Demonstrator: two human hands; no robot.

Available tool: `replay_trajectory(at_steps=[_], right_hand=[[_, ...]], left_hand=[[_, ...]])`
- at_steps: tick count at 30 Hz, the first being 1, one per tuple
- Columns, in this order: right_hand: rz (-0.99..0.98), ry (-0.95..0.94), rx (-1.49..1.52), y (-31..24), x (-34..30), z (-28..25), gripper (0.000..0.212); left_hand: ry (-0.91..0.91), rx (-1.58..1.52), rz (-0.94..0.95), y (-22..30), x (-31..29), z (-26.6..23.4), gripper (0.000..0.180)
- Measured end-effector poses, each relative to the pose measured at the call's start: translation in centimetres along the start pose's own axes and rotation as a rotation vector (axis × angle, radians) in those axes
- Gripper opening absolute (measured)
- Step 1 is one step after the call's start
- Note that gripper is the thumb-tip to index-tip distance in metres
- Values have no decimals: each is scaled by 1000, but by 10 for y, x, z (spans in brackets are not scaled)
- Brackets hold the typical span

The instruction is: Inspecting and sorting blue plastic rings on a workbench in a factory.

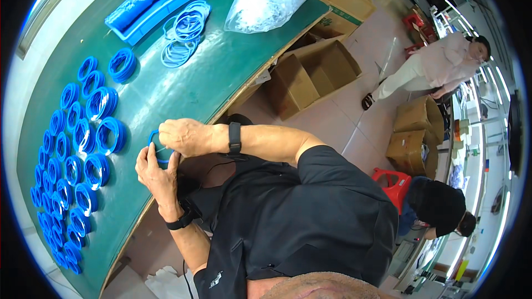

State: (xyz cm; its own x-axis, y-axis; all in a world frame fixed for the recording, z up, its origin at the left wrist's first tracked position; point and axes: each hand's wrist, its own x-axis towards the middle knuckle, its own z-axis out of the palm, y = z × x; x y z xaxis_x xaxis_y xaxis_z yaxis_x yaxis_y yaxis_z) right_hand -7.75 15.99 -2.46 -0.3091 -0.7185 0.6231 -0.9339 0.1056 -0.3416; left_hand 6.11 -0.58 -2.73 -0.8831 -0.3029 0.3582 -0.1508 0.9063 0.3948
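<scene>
At the edge of the green table, both my hands are on a coil of thin blue cord or tubing. My left hand has its fingers and thumb closed around the lower side of it. From above, my right hand pinches at the same coil, its fingertips partly hidden behind the hand. A thin pale strand seems to cross the coil between my fingers, too small to make out. Many similar finished-looking blue coils lie in rows on the table to the left of my hands.
A blue tray with blue bundles, loose lighter blue loops and a clear plastic bag lie on the far table. Cardboard boxes stand beside the table edge. One person stands on the right; another sits by a red stool.
</scene>
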Motion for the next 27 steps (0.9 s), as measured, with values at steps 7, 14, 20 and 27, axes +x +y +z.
replay_trajectory(at_steps=[7,14,20,27], right_hand=[[87,-42,160,1,-20,-16,7],[234,-93,284,-14,-23,-45,7],[348,-135,300,-19,-29,-60,5],[246,-83,273,-14,-50,-56,6]], left_hand=[[-18,-74,27,9,6,4,75],[12,-35,25,5,-3,-4,75],[2,-17,-8,8,0,-4,69],[32,-15,37,-8,5,8,52]])
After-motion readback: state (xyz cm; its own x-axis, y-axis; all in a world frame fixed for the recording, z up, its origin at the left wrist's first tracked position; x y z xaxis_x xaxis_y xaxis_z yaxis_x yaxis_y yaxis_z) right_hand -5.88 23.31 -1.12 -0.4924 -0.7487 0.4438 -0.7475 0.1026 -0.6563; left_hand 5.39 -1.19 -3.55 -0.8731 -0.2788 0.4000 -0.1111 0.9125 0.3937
